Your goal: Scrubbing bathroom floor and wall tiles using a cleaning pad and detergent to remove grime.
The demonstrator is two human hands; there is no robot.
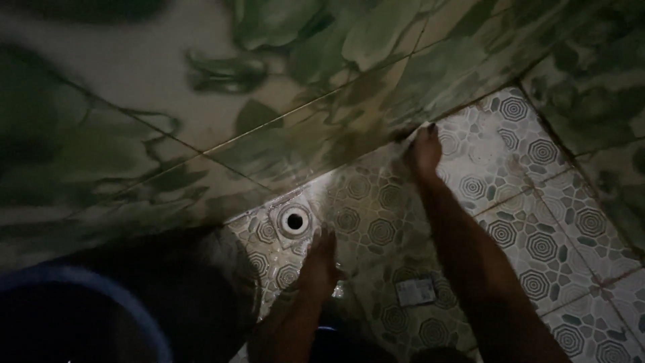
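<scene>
One small flat packet [415, 291] lies on the patterned floor tiles [537, 202], at about five o'clock from the round drain hole [294, 220]. It is roughly rectangular, pale grey-white with a darker printed patch; details are too dim to tell.

1. Our right hand [426, 152] presses the patterned floor tiles [537, 202], fingertips at the green wall tile [376, 101].
2. Our left hand [320, 263] rests flat, the round drain [294, 220] just beyond its fingertips.
</scene>
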